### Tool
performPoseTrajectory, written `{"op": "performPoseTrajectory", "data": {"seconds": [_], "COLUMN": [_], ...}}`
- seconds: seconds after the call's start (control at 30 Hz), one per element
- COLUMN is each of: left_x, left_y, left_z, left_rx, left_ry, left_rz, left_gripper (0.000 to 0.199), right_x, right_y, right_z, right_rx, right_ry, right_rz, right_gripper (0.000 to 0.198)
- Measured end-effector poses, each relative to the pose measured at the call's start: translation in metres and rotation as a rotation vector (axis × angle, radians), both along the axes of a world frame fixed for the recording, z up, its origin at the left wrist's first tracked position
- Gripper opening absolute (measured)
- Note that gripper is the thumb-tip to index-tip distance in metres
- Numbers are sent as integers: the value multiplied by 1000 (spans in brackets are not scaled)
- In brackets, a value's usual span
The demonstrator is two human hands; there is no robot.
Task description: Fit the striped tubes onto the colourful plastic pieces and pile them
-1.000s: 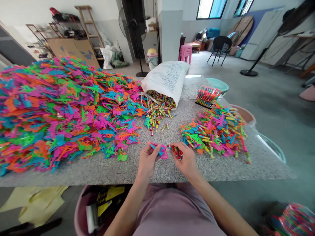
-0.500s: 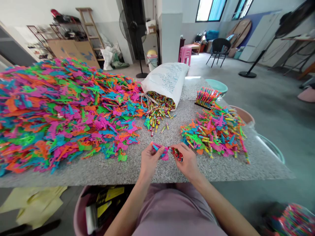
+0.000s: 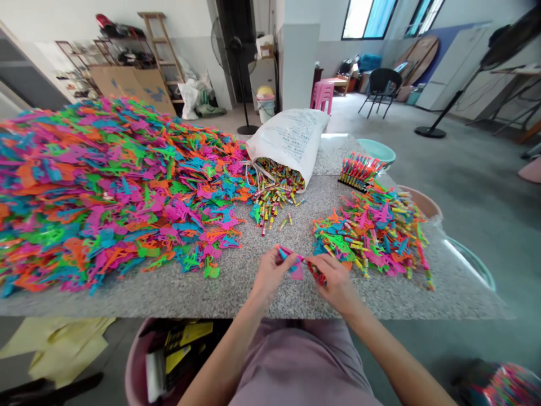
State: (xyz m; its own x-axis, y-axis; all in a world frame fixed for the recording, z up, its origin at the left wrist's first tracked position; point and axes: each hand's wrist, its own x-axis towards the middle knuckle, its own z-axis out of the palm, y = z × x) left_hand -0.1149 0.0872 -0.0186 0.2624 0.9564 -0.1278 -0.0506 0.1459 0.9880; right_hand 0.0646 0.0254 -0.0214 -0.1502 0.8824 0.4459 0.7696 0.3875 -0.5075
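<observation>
Over the front of the stone table, my left hand point(image 3: 269, 274) pinches a few flat, brightly coloured plastic pieces point(image 3: 298, 273), pink and blue. My right hand point(image 3: 338, 282) is curled around several small printed tubes point(image 3: 316, 274), mostly red. Its thumb and fingertips meet the end of the pink piece; whether a tube is joined there is too small to tell. To the right lies a heap of plastic pieces with tubes on them point(image 3: 376, 231). Loose yellow and red tubes point(image 3: 274, 197) spill from a white woven sack point(image 3: 291, 138) ahead of my hands.
A huge pile of loose plastic pieces point(image 3: 127, 192) covers the table's left side. A black rack of upright assembled pieces point(image 3: 359, 172) stands at the back right. Below the table edge are a pink tub point(image 3: 134, 366) and yellow sheets point(image 3: 63, 344). Basins stand beyond the right edge.
The view has shifted slightly, and both hands appear a little further right and lower. They keep the same holds, fingertips still close together at the pink piece.
</observation>
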Motion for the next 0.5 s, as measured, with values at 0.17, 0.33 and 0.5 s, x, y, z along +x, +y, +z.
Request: {"op": "performPoseTrajectory", "data": {"seconds": [0.17,0.33,0.5], "left_x": [-54,-129,-172], "left_y": [58,104,108], "left_z": [-13,-21,-25], "left_rx": [341,309,268], "left_ry": [741,1403,1345], "left_rz": [264,532,436], "left_gripper": [52,53,38], "right_x": [84,81,12], "right_y": [25,35,34], "right_z": [-5,-13,-33], "right_rx": [157,161,35], "right_ry": [-129,-65,176], "right_rz": [-626,-557,-320], "right_gripper": [28,32,31]}}
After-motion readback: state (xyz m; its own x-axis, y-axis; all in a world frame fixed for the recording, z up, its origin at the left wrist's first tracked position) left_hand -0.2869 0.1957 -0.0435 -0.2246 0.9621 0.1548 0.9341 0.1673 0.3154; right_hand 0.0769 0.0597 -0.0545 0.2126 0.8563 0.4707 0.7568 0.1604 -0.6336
